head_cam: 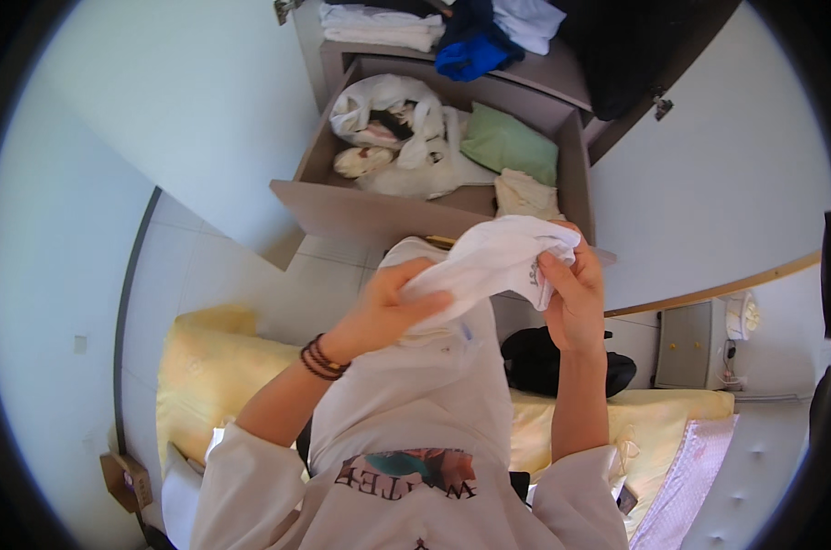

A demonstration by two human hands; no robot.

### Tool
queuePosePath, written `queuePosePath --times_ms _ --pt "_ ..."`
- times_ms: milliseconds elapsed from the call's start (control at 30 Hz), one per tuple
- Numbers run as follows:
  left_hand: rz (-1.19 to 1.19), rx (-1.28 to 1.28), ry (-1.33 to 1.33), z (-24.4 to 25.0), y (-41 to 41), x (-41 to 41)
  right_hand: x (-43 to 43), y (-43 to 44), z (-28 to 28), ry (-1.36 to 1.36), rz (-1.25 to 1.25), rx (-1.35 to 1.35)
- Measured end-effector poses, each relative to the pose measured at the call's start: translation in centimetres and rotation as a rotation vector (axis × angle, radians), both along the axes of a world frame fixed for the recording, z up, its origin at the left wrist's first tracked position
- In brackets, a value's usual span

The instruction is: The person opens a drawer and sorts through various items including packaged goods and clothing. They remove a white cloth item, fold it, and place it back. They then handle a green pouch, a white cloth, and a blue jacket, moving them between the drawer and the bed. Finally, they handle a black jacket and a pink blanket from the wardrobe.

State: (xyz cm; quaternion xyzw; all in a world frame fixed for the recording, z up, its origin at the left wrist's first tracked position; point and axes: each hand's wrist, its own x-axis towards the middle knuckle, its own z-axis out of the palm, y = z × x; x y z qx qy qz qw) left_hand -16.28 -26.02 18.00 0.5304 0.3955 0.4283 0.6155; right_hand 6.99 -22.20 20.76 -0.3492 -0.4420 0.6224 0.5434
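Note:
A white piece of cloth (487,258), perhaps a sock, is stretched between my two hands above my lap. My left hand (395,299), with braided bracelets at the wrist, holds its left end; fingers and cloth are blurred there. At the other end, my right hand (573,285) pinches the edge beside some dark lettering. Beyond the hands, a pulled-out drawer (381,210) holds a translucent plastic bag (388,89) with things inside, a green cushion-like bundle (512,141) and a folded cream cloth (525,194).
Folded white towels (381,27) and blue clothing (477,58) lie on the shelf above the drawer. Open wardrobe doors (202,103) flank it. A yellow-covered bed (216,371) is around me, with a black bag (539,361) near its edge. A grey cabinet (687,344) stands at right.

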Motion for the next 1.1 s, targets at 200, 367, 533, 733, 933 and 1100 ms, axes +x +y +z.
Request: queuePosePath --times_ms 200,367,533,733,933,1100 --pt "0.095 -0.051 -0.178 -0.2 0.9 -1.0 1.9 0.1 0.2 -0.103 -0.164 0.108" --pt "0.181 -0.012 -0.223 -0.5 1.7 -0.9 2.4 -0.6 0.3 -0.081 -0.208 0.124" --pt "0.209 0.027 -0.283 -0.3 1.6 -2.1 2.8 -1.0 0.5 -0.067 -0.234 0.117" --pt "0.228 0.016 -0.202 0.0 1.1 -2.4 3.1 -1.1 -0.4 -0.059 -0.238 0.101" --pt "0.155 0.067 -0.069 1.9 2.3 -0.5 4.8 -0.7 0.0 -0.054 -0.301 0.141" --pt "0.046 0.197 0.14 2.4 0.9 -0.6 5.7 -2.4 -0.2 -0.148 -0.242 0.051"
